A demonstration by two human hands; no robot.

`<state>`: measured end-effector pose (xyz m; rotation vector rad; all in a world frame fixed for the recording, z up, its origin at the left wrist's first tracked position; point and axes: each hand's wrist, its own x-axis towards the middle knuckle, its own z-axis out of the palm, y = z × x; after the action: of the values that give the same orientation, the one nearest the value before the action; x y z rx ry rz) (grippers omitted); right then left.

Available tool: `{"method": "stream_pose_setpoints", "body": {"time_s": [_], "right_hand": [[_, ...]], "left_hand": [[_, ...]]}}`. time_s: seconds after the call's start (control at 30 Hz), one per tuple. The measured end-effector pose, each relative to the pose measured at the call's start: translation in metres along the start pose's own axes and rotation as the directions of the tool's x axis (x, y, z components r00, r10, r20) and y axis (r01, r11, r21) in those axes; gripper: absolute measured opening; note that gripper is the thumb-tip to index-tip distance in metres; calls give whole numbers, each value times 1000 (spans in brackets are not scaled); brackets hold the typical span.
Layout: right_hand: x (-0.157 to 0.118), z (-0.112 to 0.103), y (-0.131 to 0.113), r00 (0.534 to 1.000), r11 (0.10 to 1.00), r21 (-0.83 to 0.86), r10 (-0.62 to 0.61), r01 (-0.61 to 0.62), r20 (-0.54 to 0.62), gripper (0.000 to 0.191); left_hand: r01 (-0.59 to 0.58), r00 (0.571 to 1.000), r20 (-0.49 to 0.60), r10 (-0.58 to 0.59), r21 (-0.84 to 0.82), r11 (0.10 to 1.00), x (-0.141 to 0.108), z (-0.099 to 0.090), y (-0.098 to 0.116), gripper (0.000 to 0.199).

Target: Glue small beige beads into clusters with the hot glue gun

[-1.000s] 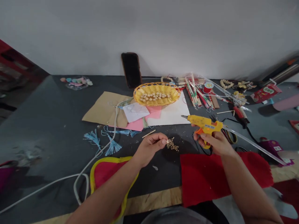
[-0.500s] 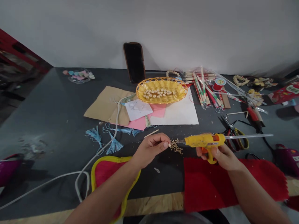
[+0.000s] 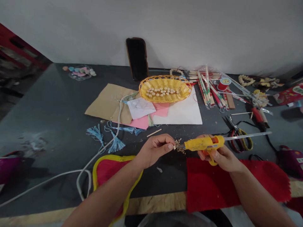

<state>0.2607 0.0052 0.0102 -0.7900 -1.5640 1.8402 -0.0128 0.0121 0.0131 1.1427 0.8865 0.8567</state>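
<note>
My right hand (image 3: 219, 154) grips a yellow hot glue gun (image 3: 204, 143) by its handle, with a clear glue stick (image 3: 247, 136) jutting from its back. The gun's nozzle points left, close to the fingertips of my left hand (image 3: 157, 149). Between thumb and forefinger, my left hand pinches a small pale bead (image 3: 175, 147). Under the nozzle lies a loose pile of small beads (image 3: 181, 150) on the dark table. A yellow woven basket (image 3: 165, 99) behind them holds small pale clusters, perhaps of beads.
Blue tassels (image 3: 117, 144) and a white cable (image 3: 99, 152) lie on the left. A phone (image 3: 137, 60) leans against the wall. Scissors (image 3: 246, 140) rest right of the glue gun. Red felt (image 3: 210, 186) covers the front right edge, and a yellow-edged red cloth (image 3: 106, 173) lies under my left forearm.
The glue gun has moved slightly left and tilted, bringing its nozzle up to the bead in my left fingers. My left hand has shifted a little right. The view has shifted slightly.
</note>
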Motion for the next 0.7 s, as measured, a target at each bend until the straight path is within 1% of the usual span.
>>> {"method": "stream_pose_setpoints", "body": {"time_s": [0.2, 0.33, 0.53, 0.7], "right_hand": [[0, -1, 1, 1000, 998, -58, 10, -10, -3, 45], [0, -2, 1, 1000, 997, -78, 10, -10, 1, 46], [0, -2, 1, 1000, 997, -78, -2, 2, -2, 46], [-1, -2, 3, 1000, 997, -75, 17, -17, -4, 47]], "left_hand": [[-2, 1000, 15, 2, 15, 1000, 0, -2, -4, 29], [-3, 1000, 18, 2, 15, 1000, -1, -2, -4, 29], [3, 1000, 23, -3, 3, 1000, -1, 0, -2, 28], [-7, 1000, 22, 7, 16, 1000, 1, -1, -3, 26]]}}
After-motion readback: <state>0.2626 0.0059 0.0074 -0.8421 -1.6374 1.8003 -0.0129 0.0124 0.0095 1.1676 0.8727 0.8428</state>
